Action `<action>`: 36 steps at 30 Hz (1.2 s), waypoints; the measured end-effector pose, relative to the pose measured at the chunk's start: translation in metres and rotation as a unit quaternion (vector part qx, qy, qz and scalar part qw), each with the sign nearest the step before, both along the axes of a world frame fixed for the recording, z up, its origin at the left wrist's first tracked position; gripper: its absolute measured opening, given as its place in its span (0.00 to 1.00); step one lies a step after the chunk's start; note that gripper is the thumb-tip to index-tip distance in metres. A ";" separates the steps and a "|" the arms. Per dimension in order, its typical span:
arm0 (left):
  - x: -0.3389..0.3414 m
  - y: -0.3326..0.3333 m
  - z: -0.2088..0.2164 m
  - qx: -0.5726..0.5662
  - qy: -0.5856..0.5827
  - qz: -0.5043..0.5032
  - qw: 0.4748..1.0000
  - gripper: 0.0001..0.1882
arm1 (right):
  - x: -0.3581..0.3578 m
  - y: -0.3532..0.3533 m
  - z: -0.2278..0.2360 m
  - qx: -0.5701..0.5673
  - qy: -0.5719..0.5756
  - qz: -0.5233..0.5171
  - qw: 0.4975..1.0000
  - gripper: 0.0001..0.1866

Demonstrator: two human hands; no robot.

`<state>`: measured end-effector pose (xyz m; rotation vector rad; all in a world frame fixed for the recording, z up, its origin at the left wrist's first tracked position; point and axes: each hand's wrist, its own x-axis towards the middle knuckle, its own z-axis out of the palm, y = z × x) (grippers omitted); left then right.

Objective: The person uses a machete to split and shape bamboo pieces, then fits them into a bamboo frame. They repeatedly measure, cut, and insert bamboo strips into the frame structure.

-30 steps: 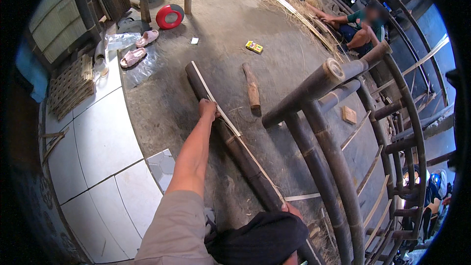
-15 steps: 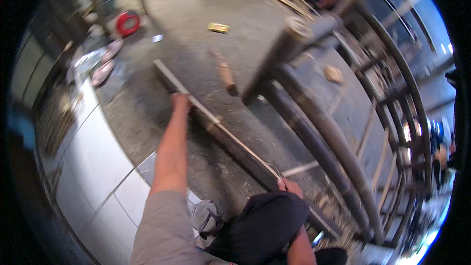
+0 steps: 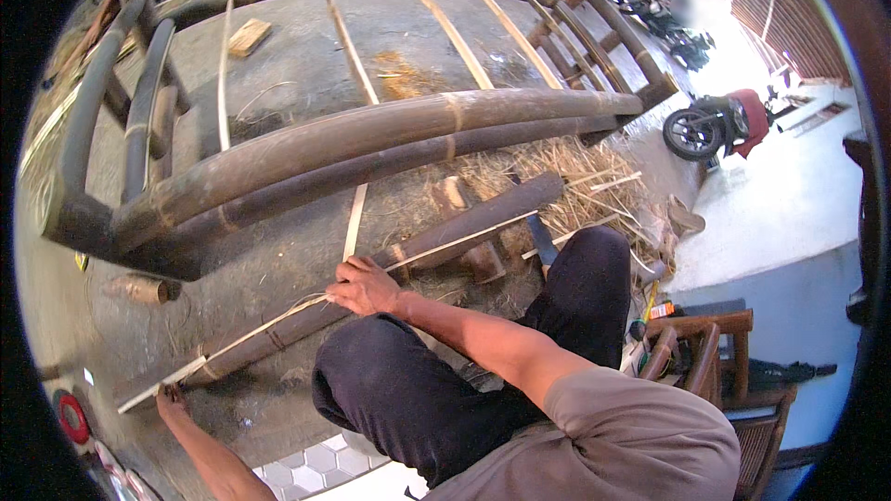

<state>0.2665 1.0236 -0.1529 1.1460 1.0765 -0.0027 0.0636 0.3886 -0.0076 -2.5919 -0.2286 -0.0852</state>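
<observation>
A long dark bamboo pole (image 3: 455,234) lies slantwise on the ground in front of my knees. Along its near side runs a thin pale bamboo strip (image 3: 269,326), with a loose fibre curling up beside my right hand. At the pole's left end a short flat pale strip (image 3: 148,395) lies against it. My left hand (image 3: 172,398) is closed at this flat strip, holding it by the pole; its fingertips are partly hidden. Near the middle of the pole, my right hand (image 3: 364,286) pinches the thin bamboo strip.
A big bamboo frame (image 3: 390,134) stands just beyond the pole. Straw and shavings (image 3: 585,167) lie near a dark blade (image 3: 541,239) beside my right knee. A wooden block (image 3: 249,38) lies inside the frame. To the right are a bamboo chair (image 3: 724,325) and a parked motorcycle (image 3: 729,125).
The view has swung to the right, bringing the frame, straw and motorcycle into sight. Both hands stay at the pole; my right hand, formerly partly behind my knee, now shows fully.
</observation>
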 end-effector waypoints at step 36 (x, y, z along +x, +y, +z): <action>0.034 -0.386 0.193 0.491 -0.274 -0.367 0.741 0.23 | 0.010 0.000 -0.054 -0.163 0.015 0.150 0.975 0.46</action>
